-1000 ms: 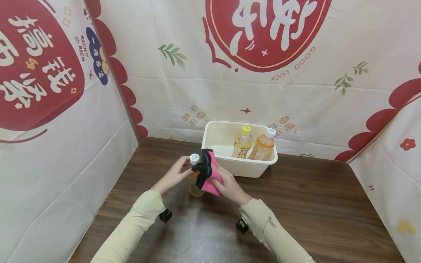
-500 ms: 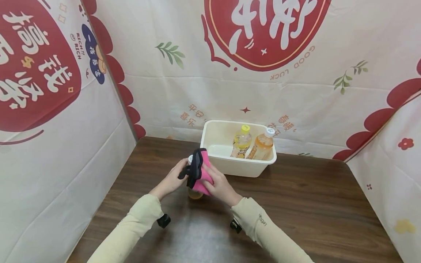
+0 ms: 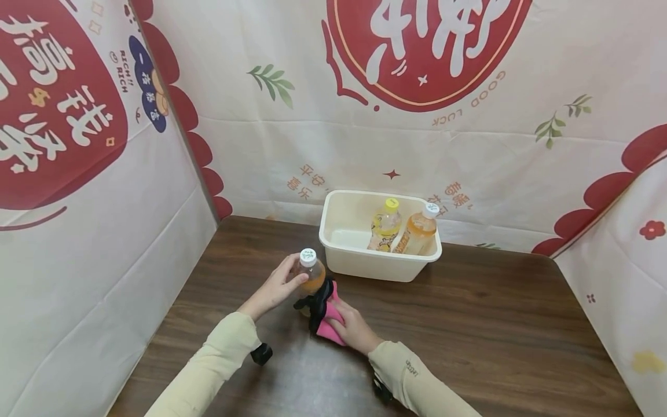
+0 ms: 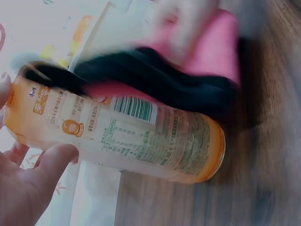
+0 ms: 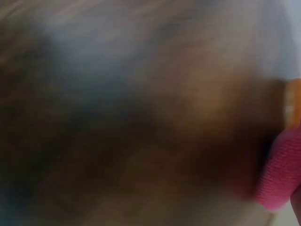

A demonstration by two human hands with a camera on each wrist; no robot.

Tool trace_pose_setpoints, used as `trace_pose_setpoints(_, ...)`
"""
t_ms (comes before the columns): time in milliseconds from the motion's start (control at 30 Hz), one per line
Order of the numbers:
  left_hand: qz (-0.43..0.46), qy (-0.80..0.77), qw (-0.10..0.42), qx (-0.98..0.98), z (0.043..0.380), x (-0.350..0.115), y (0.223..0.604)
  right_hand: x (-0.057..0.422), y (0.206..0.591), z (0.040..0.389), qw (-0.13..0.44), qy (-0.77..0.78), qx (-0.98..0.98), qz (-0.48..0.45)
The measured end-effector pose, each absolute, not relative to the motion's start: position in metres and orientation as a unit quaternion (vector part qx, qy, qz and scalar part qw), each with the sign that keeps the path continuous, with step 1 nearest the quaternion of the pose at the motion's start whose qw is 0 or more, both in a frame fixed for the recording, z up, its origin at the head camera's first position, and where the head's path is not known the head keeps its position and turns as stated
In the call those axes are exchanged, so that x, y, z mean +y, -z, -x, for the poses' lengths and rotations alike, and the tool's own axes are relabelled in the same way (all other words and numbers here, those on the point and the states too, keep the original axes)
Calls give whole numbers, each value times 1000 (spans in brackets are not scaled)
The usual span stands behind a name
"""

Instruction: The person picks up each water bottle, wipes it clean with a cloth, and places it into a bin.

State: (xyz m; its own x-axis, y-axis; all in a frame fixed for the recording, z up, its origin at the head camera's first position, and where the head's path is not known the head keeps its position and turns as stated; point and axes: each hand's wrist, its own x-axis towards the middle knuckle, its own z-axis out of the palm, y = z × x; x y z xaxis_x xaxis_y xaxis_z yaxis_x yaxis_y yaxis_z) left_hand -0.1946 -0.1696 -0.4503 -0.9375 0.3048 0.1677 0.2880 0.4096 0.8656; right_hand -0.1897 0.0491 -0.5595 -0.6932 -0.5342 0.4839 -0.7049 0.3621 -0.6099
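A clear plastic bottle [image 3: 314,279] with a white cap and orange label stands on the brown table. My left hand [image 3: 275,291] grips it near the neck; in the left wrist view the thumb lies along its side. Against the bottle's lower part is a pink cloth [image 3: 329,331] with a thick black edge. My right hand [image 3: 355,331] holds that cloth from the right side. The left wrist view shows the black edge, blurred, across the label [image 4: 134,110]. Only a bit of pink cloth [image 5: 280,174] is sharp in the right wrist view.
Behind the hands stands a cream plastic bin [image 3: 375,263]. Inside it, at the right, lean a yellow-capped bottle [image 3: 385,229] and a white-capped orange bottle [image 3: 418,231]. Printed fabric walls [image 3: 239,156] enclose the table [image 3: 469,324] at the back and sides.
My right hand first shifted left with the cloth, covering much of the bottle's top, then slid down toward its base. The white cap is in full view again. The left hand stays at the neck.
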Motion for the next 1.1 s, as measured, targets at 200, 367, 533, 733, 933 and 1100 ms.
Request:
trace_pose_setpoints(200, -172, -507, 7, 845, 196, -170, 450, 50, 569, 192, 66, -417, -828, -370)
trace_pose_setpoints(367, -167, -509, 3, 845, 197, -171, 451, 53, 546, 193, 75, -420, -827, -368)
trace_pose_setpoints(533, -178, -502, -10, 846, 195, -170, 452, 42, 494, 201, 132, -479, -778, -384)
trace_pose_setpoints(733, -188, -534, 4, 825, 194, -170, 452, 31, 457, 212, 146, -470, -770, -407)
trace_pose_setpoints(933, -184, -523, -5, 832, 193, -170, 450, 30, 475, 208, 152, -462, -779, -396)
trace_pose_setpoints(1100, -179, -512, 3, 840, 194, -171, 450, 41, 509, 203, 143, -462, -787, -384)
